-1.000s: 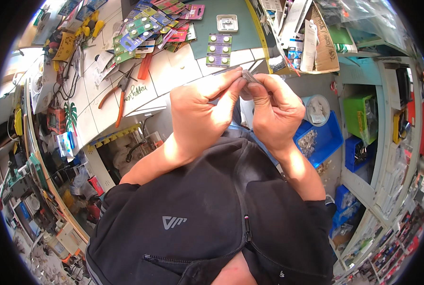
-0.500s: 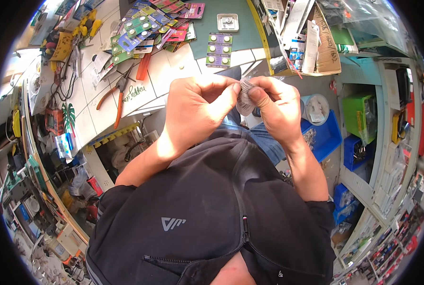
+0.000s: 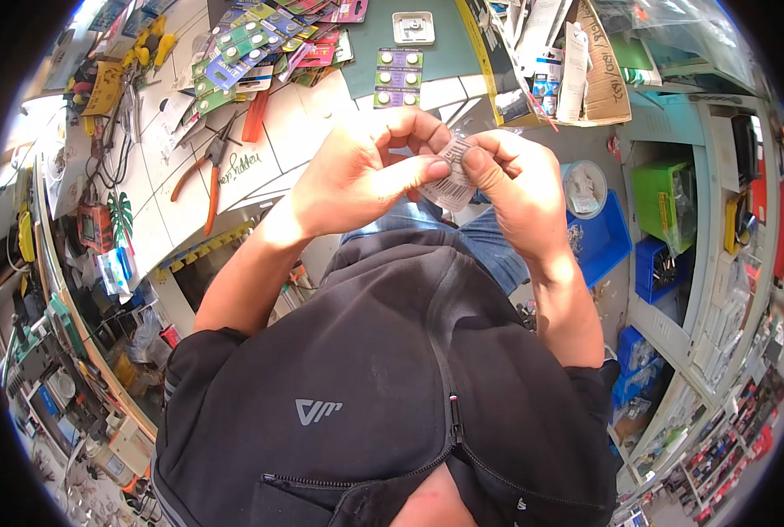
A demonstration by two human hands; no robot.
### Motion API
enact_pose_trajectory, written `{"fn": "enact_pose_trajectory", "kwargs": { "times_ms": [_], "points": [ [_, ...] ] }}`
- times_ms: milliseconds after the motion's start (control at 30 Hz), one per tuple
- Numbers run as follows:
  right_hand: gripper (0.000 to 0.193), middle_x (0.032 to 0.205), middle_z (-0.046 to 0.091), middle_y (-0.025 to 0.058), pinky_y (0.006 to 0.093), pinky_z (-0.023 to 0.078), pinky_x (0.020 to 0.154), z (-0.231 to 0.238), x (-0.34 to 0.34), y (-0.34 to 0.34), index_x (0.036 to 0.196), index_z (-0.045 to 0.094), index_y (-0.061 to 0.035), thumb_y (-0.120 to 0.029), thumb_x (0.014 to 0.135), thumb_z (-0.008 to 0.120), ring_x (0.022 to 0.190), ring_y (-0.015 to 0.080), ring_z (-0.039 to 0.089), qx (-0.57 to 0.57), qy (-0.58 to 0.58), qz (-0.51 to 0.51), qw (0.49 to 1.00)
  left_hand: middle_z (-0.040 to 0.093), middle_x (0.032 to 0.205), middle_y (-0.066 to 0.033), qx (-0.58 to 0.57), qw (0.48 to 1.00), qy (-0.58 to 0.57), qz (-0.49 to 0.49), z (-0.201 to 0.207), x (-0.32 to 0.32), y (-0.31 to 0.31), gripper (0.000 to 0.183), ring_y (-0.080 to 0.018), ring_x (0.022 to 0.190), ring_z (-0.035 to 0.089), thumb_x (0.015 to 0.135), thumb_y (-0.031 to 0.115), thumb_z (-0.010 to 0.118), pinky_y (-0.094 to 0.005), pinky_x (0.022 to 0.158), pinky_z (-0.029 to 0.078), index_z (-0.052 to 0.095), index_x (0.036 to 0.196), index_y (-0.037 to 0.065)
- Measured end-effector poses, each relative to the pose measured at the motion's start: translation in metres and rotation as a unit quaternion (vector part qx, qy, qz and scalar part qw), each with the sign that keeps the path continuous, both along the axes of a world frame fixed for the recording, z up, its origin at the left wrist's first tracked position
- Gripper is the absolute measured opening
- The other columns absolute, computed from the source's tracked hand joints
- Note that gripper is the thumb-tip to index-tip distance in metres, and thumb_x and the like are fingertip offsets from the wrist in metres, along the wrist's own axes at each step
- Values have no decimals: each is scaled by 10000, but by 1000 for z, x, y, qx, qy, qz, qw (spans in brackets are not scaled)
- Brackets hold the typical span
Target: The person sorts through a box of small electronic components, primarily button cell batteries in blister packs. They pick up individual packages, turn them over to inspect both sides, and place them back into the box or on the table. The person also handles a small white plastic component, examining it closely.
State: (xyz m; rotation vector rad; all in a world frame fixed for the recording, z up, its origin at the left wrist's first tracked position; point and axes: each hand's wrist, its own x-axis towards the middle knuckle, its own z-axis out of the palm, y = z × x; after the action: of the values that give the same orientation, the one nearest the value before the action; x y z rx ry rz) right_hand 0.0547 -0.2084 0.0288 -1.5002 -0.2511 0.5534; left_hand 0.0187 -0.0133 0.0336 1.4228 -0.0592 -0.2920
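Note:
Between my two hands, above my lap, is a small clear plastic packet with a white printed label [image 3: 450, 188]. My left hand [image 3: 357, 171] pinches its left edge between thumb and fingers. At the packet's upper right, my right hand [image 3: 522, 189] grips it with the thumb lying on top. The label faces up and is tilted; whatever lies inside the packet cannot be made out. Just beyond my hands, a card of button cells [image 3: 399, 77] lies on the bench, and a small white square tray with a metal part [image 3: 413, 28] sits behind it.
A heap of button cell cards [image 3: 251, 53] covers the bench at the back left, with orange-handled pliers [image 3: 213, 176] nearer. A cardboard box [image 3: 604, 75] of packages stands at the back right. Below it are a white bucket [image 3: 585, 191] and a blue bin [image 3: 610, 241].
The packet has turned so that more of its printed label shows, flatter than before. My left fingers have shifted their hold on it. The view has moved slightly.

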Motion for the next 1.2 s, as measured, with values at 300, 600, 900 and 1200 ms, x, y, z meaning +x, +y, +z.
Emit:
{"fn": "enact_pose_trajectory", "kwargs": {
  "times_ms": [300,600,900,1200],
  "points": [
    [352,958,693,108,277,495,765,-6,9,1,1031,649,70,-262,918,673,857,133,634,196,283,79,935,616,863,-23,11,990,-142,-7,-7,7,1,121,-81,786,589,838,-84,654,-224,691,497,626,947,-40],
    [357,1038,656,72,260,468,841,-22,9,22,1106,630,41,-280,949,630,918,115,592,299,214,7,930,665,872,-72,141,944,-265,135,0,20,5,158,-162,791,639,760,-76,719,-286,690,516,681,892,2],
    [236,963,677,53,221,495,783,-24,-4,28,1064,662,37,-118,892,711,857,92,609,178,-70,-149,970,719,939,-136,270,882,-309,233,3,5,-18,169,-243,847,696,761,-20,735,-303,703,549,720,929,-11],
    [137,954,658,80,225,499,795,-20,-8,23,1001,657,52,79,869,629,879,123,618,71,-139,-168,973,685,1127,-190,-36,984,-71,158,-13,3,-19,247,-192,1006,660,857,65,706,-295,835,536,697,1084,-32]
  ]
}}
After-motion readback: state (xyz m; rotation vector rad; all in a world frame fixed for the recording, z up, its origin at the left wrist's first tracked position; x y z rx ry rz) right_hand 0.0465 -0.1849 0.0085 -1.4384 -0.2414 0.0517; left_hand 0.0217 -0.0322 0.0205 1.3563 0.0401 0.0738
